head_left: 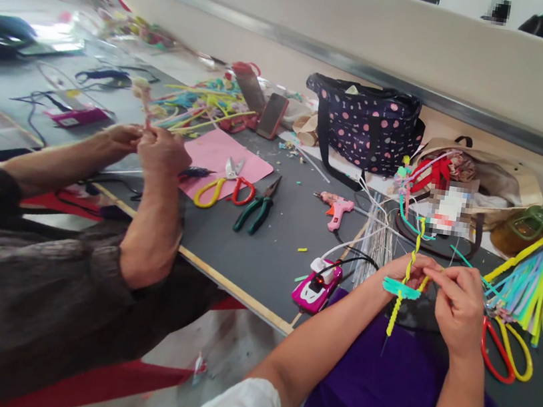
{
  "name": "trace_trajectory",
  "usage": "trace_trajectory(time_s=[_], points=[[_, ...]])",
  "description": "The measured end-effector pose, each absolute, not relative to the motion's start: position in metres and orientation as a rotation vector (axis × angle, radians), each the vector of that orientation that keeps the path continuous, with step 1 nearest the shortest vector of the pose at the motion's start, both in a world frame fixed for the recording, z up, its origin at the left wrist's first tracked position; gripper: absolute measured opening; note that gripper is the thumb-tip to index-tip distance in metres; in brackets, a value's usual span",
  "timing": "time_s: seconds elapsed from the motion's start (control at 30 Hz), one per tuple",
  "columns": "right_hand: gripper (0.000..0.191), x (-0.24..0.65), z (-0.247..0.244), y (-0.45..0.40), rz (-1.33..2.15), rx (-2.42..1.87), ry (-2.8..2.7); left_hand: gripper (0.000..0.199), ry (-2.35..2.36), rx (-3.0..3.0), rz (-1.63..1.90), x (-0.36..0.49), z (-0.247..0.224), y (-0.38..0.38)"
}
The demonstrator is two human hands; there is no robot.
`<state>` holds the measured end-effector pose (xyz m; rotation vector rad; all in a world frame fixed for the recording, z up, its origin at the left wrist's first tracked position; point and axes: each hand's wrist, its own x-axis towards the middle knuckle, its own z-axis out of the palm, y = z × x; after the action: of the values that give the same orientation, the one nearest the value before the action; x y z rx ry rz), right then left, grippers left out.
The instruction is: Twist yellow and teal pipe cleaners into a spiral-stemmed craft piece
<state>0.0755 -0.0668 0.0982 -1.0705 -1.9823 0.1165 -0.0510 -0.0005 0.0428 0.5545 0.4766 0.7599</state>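
My left hand (411,269) is closed around a yellow twisted stem (414,254), which stands nearly upright with a bare wire tip at its lower end. A teal strip (401,288) crosses the stem just below the fingers. My right hand (458,297) pinches the end of a yellow strand beside the left fingertips, the two hands almost touching. Under both forearms lies a purple cloth (377,387). Scissors with red and yellow handles (508,351) rest just right of my right wrist, near a bundle of pastel strips (525,286).
A power strip (317,287), pink glue gun (335,209), green pliers (258,208) and other scissors (230,188) lie on the grey table (263,263). Behind stand a dark patterned bag (367,129) and a bottle (525,229). At left, another person's hands (151,146) hold a small stem.
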Motion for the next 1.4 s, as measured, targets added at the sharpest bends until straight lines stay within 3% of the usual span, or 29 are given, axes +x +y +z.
trace_trajectory(time_s=[0.17,0.5,0.67,1.17,1.4], points=[[0.044,0.077,0.093,-0.058,-0.034,-1.182,-1.963,0.024,0.495,0.512,0.761,-0.050,0.042,-0.002],[0.021,0.108,0.078,-0.049,0.159,-1.384,-1.296,0.017,0.479,0.562,0.654,-0.055,0.058,-0.004],[0.020,0.113,0.077,-0.051,0.648,-1.331,-1.448,0.023,0.476,0.559,0.705,-0.057,0.062,-0.006],[0.020,0.104,0.082,-0.053,0.517,-1.275,-1.722,0.025,0.467,0.642,0.655,-0.057,0.061,-0.005],[0.020,0.100,0.081,-0.054,0.605,-1.338,-1.476,0.022,0.523,0.577,0.746,-0.059,0.064,-0.005]])
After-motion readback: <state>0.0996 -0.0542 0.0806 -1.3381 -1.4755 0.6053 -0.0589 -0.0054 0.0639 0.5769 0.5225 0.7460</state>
